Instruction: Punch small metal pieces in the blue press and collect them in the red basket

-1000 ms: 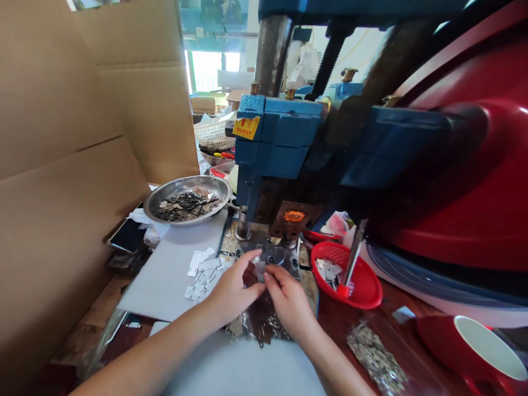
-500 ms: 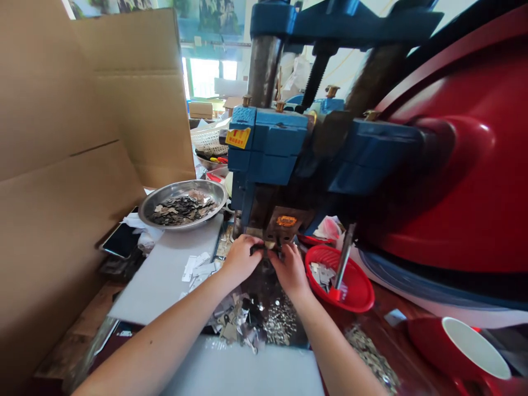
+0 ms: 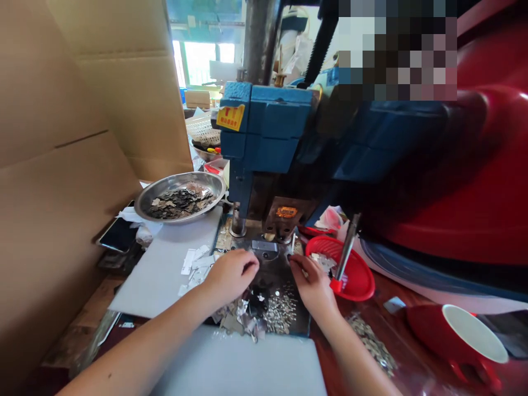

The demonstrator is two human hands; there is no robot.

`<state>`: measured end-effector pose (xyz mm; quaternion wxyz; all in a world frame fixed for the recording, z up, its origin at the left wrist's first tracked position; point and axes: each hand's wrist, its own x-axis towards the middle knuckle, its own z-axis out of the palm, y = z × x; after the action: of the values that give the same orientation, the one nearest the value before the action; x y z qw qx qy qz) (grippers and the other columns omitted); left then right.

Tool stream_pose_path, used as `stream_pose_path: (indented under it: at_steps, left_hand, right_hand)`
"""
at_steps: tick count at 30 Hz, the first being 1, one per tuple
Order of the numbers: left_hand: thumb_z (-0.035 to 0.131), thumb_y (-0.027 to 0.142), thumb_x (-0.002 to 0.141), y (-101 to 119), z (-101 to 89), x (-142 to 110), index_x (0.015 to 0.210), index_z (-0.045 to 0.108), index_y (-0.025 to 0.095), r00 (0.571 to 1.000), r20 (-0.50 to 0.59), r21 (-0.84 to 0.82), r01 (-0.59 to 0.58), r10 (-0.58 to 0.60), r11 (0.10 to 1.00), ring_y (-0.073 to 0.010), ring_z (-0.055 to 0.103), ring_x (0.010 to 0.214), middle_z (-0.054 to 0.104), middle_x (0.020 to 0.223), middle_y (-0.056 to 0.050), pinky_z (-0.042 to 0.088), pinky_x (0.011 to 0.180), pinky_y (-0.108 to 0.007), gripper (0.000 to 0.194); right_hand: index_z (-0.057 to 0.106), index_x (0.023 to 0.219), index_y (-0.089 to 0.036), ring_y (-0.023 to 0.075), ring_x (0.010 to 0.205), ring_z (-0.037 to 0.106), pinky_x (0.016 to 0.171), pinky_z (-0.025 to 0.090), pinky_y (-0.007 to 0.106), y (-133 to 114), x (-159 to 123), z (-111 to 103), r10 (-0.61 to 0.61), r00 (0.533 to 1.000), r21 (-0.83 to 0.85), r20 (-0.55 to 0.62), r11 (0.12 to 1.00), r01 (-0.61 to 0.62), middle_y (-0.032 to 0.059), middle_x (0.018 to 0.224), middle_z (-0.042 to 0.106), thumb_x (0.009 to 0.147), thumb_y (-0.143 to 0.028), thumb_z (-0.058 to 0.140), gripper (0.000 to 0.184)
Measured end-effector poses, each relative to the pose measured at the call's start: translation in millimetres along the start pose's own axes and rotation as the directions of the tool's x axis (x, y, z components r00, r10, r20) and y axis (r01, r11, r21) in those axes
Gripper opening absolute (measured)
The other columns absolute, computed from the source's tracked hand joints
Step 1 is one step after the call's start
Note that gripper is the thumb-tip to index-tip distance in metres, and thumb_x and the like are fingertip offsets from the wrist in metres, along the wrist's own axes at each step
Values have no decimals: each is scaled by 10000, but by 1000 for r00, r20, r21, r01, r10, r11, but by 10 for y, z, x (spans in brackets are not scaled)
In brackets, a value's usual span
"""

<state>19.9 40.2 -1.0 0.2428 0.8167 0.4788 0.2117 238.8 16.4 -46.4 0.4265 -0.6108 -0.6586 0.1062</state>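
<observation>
My left hand (image 3: 231,273) is closed, fingertips and thumb together, just left of the die of a blue press (image 3: 264,129). Whatever it may hold is hidden. Close to the right side of the die, beside a red plastic basket (image 3: 361,283), my right hand (image 3: 312,279) is also closed, with something small and dark at its fingertips that I cannot make out. Between the hands, under the press head, lies a shiny rectangular metal block (image 3: 264,246) on the dark press bed (image 3: 268,269). Small metal rivets (image 3: 280,312) and flat metal pieces (image 3: 243,316) lie in front.
A steel bowl (image 3: 142,201) of dark metal pieces stands at left by a phone (image 3: 118,235). White metal plates (image 3: 193,267) lie on a pale board (image 3: 165,275). A metal lever (image 3: 348,245) rises over the red basket. At right are a red flywheel (image 3: 462,203) and a red mug (image 3: 433,313).
Both hands have drawn back from under the press head towards me and spread apart, the right one towards the red basket. The metal block between them now shows. The view has tipped down slightly.
</observation>
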Motion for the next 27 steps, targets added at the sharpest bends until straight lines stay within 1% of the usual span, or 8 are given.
stream_pose_path:
  at_steps: [3,7,12,15,18,21,25,27]
  left_hand:
    - [535,344,826,16,98,-161,909,662,234,987,162,142,-16,-7,990,-246,586,886,640,916,-39,464,797,-395,188]
    - [610,322,765,4,236,-211,900,645,224,984,171,181,17,-49,983,-272,568,940,620,962,-52,457,804,-408,171]
    - [609,232,745,3,262,-223,818,634,228,988,130,17,78,-79,997,-207,594,844,646,860,-12,450,757,-323,77]
    - [584,230,764,20,216,-219,830,647,235,985,139,-176,127,-103,976,-168,612,736,674,783,16,455,694,-280,92]
    - [558,251,791,25,131,-172,899,664,239,991,37,-319,132,-127,938,-170,625,789,692,853,8,469,735,-282,151]
    - [545,276,805,-5,49,-91,906,675,235,983,-79,-369,123,-163,921,-183,622,846,690,913,-5,472,792,-304,169]
    - [546,281,803,-76,-21,15,889,681,223,975,-126,-387,123,-185,914,-186,623,848,689,913,-14,482,800,-313,170]
    - [545,273,802,-104,-46,61,878,680,219,973,-126,-394,129,-192,910,-183,627,835,692,891,-11,486,788,-309,164]
  right_hand:
    - [652,867,-214,192,830,619,783,492,343,95,-115,-63,-54,997,-126,46,990,60,49,846,666,876,-324,449,230]
    - [681,961,-219,201,879,599,789,492,355,78,-152,-59,-145,984,-296,99,940,169,65,899,651,901,-313,421,282]
    - [690,955,-232,208,853,560,732,457,341,13,-185,-63,-258,950,-433,173,847,309,55,891,654,889,-274,478,226]
    - [679,870,-223,200,827,549,740,432,340,-15,-164,-55,-291,945,-397,149,858,327,43,861,662,888,-236,478,203]
    - [650,842,-192,186,806,554,770,421,342,-119,-33,6,-278,960,-282,41,918,278,50,840,653,900,-237,453,210]
    - [649,858,-193,186,811,551,765,413,340,-296,178,130,-233,973,-231,0,946,226,51,855,647,893,-255,460,202]
    - [674,776,-217,210,839,546,766,402,354,-477,377,284,-166,986,-346,8,925,158,54,848,641,849,-255,515,179]
    - [688,791,-234,222,857,541,781,398,371,-502,386,292,-187,981,-396,41,899,188,58,853,640,847,-267,520,180]
